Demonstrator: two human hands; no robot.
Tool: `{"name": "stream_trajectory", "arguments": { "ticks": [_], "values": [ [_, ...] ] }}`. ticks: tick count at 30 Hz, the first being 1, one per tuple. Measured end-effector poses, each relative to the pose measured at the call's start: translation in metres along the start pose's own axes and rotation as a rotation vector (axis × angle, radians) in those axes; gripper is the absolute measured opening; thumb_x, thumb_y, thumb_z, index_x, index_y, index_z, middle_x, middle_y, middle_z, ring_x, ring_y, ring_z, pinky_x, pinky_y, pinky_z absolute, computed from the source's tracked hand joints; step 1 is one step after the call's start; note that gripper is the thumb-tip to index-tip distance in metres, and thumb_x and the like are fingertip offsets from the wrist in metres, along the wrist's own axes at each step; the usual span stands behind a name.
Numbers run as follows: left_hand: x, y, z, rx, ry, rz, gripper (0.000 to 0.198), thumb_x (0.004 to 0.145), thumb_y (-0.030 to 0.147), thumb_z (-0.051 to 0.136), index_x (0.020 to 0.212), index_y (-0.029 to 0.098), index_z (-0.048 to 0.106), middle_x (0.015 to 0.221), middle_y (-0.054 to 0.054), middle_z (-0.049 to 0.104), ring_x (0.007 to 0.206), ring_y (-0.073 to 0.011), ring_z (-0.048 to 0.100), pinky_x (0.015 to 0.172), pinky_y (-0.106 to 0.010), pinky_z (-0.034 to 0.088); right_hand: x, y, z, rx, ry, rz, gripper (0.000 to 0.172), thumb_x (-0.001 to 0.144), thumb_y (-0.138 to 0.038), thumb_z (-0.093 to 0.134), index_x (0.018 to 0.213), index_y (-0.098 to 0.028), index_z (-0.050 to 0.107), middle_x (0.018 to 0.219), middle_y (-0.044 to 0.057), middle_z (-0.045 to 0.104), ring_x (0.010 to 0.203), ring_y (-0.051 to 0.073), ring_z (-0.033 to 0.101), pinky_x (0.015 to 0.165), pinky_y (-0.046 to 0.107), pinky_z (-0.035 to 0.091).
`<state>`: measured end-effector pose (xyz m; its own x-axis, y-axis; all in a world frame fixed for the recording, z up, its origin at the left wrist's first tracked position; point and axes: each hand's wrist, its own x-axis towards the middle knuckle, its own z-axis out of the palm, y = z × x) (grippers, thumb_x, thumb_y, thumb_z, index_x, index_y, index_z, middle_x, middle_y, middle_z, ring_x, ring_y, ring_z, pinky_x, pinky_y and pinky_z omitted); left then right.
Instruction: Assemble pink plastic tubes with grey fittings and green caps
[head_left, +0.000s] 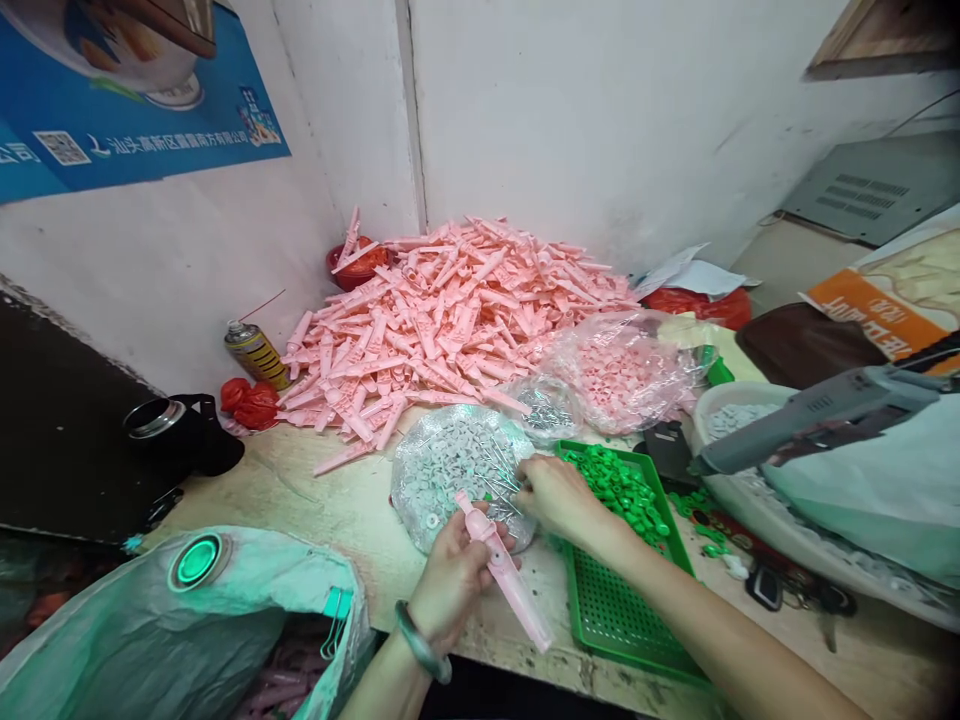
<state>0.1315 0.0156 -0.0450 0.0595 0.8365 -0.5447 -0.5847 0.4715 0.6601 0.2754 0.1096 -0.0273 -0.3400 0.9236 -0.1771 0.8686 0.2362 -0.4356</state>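
My left hand grips a long pink plastic part, which slants down toward the table's front edge. My right hand rests with bunched fingers at the edge of a clear plastic bag of small grey rings and thin pins. Whether those fingers hold anything is hidden. Just right of that hand lies a green perforated tray holding many small green plastic pieces. Behind the bag rises a large heap of pink plastic parts, and a clear bag of pink pieces sits against it.
A grey glue gun lies over a white basin of grey rings at right. A pale green sack stands at front left. A spray can and black flask stand at left. White walls close the back.
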Motion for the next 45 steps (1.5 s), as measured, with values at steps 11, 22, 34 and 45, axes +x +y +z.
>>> {"name": "stream_trajectory", "arguments": {
  "ticks": [11, 22, 34, 45],
  "values": [
    [0.003, -0.005, 0.015, 0.223, -0.158, 0.136, 0.04, 0.069, 0.023, 0.072, 0.108, 0.019, 0.067, 0.105, -0.01, 0.07, 0.102, -0.0272, 0.064, 0.08, -0.034, 0.053, -0.028, 0.011, 0.013, 0.938, -0.11, -0.096, 0.009, 0.071, -0.015, 0.06, 0.067, -0.018, 0.067, 0.071, -0.001, 0.06, 0.062, 0.012, 0.056, 0.06, 0.025, 0.046],
    [0.006, 0.003, 0.009, 0.132, -0.085, 0.057, 0.046, 0.063, 0.037, 0.081, 0.1, 0.015, 0.066, 0.095, -0.01, 0.073, 0.084, -0.0256, 0.069, 0.068, -0.034, 0.056, -0.001, 0.001, 0.009, 0.391, 0.142, -0.235, 0.017, 0.08, -0.019, 0.068, 0.097, -0.019, 0.069, 0.098, 0.005, 0.062, 0.094, 0.019, 0.06, 0.085, 0.033, 0.049],
    [0.009, 0.009, 0.002, -0.07, 0.089, 0.06, 0.038, 0.064, 0.026, 0.082, 0.092, 0.015, 0.058, 0.101, -0.013, 0.071, 0.082, -0.0205, 0.068, 0.067, -0.031, 0.058, 0.042, 0.004, -0.021, 0.178, 0.169, -0.126, 0.043, 0.089, -0.01, 0.048, 0.131, -0.016, 0.057, 0.087, 0.008, 0.073, 0.075, 0.021, 0.068, 0.073, 0.033, 0.053],
    [0.016, -0.016, 0.027, -0.007, 0.012, 0.202, 0.037, 0.069, 0.033, 0.078, 0.097, 0.014, 0.062, 0.094, -0.008, 0.068, 0.078, -0.0153, 0.064, 0.069, -0.028, 0.055, -0.059, 0.007, 0.028, 0.292, 0.426, -0.273, 0.03, 0.091, -0.023, 0.052, 0.118, -0.019, 0.065, 0.106, 0.01, 0.069, 0.094, 0.023, 0.067, 0.08, 0.036, 0.057]
  ]
}}
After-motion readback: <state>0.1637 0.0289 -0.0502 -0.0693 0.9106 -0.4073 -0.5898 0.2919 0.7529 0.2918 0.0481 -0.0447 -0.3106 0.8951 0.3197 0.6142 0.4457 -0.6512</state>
